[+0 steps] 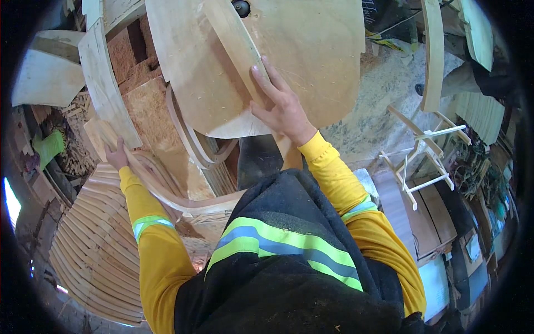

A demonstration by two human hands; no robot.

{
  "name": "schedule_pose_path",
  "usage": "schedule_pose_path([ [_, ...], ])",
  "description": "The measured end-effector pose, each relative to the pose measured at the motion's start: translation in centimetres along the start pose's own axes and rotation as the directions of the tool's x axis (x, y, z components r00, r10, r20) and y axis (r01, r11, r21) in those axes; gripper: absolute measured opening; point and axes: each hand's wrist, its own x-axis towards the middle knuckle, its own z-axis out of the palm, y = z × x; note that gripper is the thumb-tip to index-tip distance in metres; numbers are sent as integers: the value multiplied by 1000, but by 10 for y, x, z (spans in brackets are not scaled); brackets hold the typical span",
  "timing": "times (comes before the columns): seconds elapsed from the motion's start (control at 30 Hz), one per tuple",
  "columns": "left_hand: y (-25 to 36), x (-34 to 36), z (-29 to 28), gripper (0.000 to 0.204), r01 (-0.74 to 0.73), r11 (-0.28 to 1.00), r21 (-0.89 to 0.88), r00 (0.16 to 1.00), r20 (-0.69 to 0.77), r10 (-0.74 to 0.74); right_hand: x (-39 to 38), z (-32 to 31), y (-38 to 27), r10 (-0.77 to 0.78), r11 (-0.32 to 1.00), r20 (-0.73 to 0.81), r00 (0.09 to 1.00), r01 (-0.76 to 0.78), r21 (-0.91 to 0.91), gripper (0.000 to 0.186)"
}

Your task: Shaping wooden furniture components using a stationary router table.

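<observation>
My right hand [283,106] grips a long curved wooden piece [236,50] on a pale wooden tabletop [322,72]. Its fingers lie along the piece's right edge, with the thumb nearer me. At the far end, the piece lies beside a dark round spindle or knob [241,8] set in an opening of the tabletop. Off to the left, my left hand [117,156] is closed around the end of another bent wooden piece [153,186], which curves back toward my body. Beneath it is a big stack of similar curved wooden parts [97,239].
More curved boards [105,78] lean at the upper left, near piles of sawdust [125,50]. A small wooden frame with thin legs [420,147] stands on the dusty floor at right. A tall curved strip [433,55] rises behind it, near another person's leg [456,80].
</observation>
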Motion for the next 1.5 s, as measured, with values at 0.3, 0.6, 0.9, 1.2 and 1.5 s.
schedule_pose_path([
  [0.3, -3, 4, -2, 96, -18, 990, 138, 1000, -11, 20, 1, -1, -3, 4, 1000, 1, 1000, -4, -27, 77],
  [0.6, -4, 5, -4, 99, 7, 994, 111, 1000, 3, -7, 1, 1, -3, -17, 998, -23, 1000, 16, -54, 73],
  [0.9, -4, 3, -3, 99, 1, 996, 93, 1000, -15, 1, -4, -1, -11, -189, 877, -31, 982, 154, -456, 52],
  [1.2, -7, 6, -2, 98, 11, 986, 165, 1000, -30, -7, -4, 4, -20, -160, 844, -27, 987, 122, -523, 52],
  [1.5, 7, 1, 2, 92, -24, 989, 147, 999, -43, 30, -5, 25, -27, -54, 753, -54, 997, 5, -658, 46],
])
